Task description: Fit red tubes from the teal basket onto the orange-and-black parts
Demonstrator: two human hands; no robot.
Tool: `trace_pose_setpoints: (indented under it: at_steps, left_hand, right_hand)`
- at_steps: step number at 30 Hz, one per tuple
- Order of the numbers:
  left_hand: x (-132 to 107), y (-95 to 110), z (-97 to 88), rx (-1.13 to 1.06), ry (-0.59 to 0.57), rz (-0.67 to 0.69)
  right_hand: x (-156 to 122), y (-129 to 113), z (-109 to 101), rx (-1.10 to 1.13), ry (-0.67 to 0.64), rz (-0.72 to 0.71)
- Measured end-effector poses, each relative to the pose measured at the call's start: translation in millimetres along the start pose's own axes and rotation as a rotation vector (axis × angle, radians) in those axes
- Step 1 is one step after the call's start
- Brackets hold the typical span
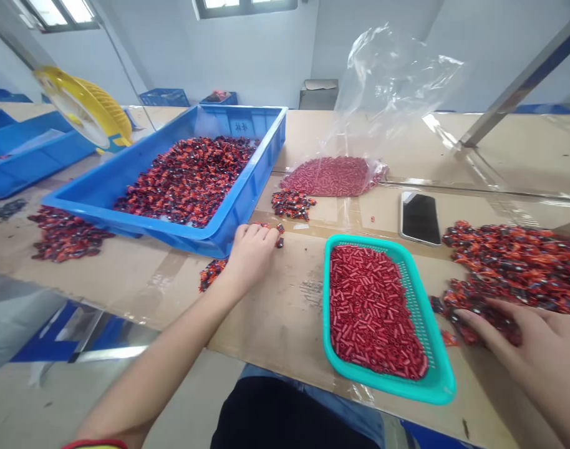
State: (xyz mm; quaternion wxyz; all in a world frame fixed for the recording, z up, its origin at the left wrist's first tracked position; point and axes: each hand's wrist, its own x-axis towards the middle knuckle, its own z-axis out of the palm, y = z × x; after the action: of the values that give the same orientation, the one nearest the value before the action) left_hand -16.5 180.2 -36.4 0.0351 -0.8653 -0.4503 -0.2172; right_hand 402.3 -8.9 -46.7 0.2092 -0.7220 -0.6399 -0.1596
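Observation:
My left hand [254, 249] lies with curled fingers on the cardboard-covered table, by the near right corner of the blue crate [210, 242]. Small orange-and-black parts [280, 236] poke out beyond its fingertips, and more of them lie beside its wrist. What sits under the fingers is hidden. At the right, my right hand [532, 349] curves its thumb and fingers around some red-and-black parts at the near edge of a large pile [523, 262]. Between the hands stands a green basket [441, 368] holding short red tubes [373, 312].
A clear plastic bag [341, 174] of red tubes stands behind a small heap of parts [292, 204]. A phone [420, 218] lies behind the basket. At the left are a yellow fan [86, 106], another parts pile [67, 234] and a second blue crate [32, 156].

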Motion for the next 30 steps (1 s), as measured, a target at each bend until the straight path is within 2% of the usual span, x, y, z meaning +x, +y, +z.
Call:
trace_pose_setpoints:
  at_steps: [2,4,7,10,13,17,20,23,25,27,30]
  left_hand:
    - [4,-3,2.5,-0.044,-0.003,-0.007]
    - [3,2,-1.6,-0.118,0.023,-0.004]
    - [-7,21,-18.0,-0.263,0.091,0.000]
    - [-25,45,-37.1,-0.483,0.131,-0.046]
    - [-42,64,-47.8,-0.897,0.097,-0.184]
    - [-57,80,-50.0,-1.345,-0.046,-0.452]
    - [-61,92,-50.5,-1.631,-0.137,-0.633]
    - [-63,106,-51.7,-1.862,-0.169,-0.682]
    - [-65,114,-52.3,-1.912,-0.168,-0.689]
    - [-69,120,-53.2,-1.820,-0.117,-0.651]
    - [-76,122,-56.3,-1.487,0.002,-0.408]
  right_hand:
    - [6,-26,-7,-0.080,0.083,-0.156]
    - [8,-58,-11,-0.006,0.072,-0.253]
    - [9,-100,-8,0.132,-0.086,-0.385]
    - [12,-127,1,0.158,-0.222,-0.447]
    - [17,-137,9,0.138,-0.280,-0.445]
    - [21,-138,13,0.207,-0.276,-0.437]
    - [22,-139,3,0.332,-0.226,-0.407]
    - [19,-147,-21,0.564,-0.221,-0.317]
    - [16,-156,-38,0.790,-0.253,-0.223]
    - [12,-165,-50,0.980,-0.261,-0.163]
    - [8,-178,-56,1.098,-0.223,-0.170]
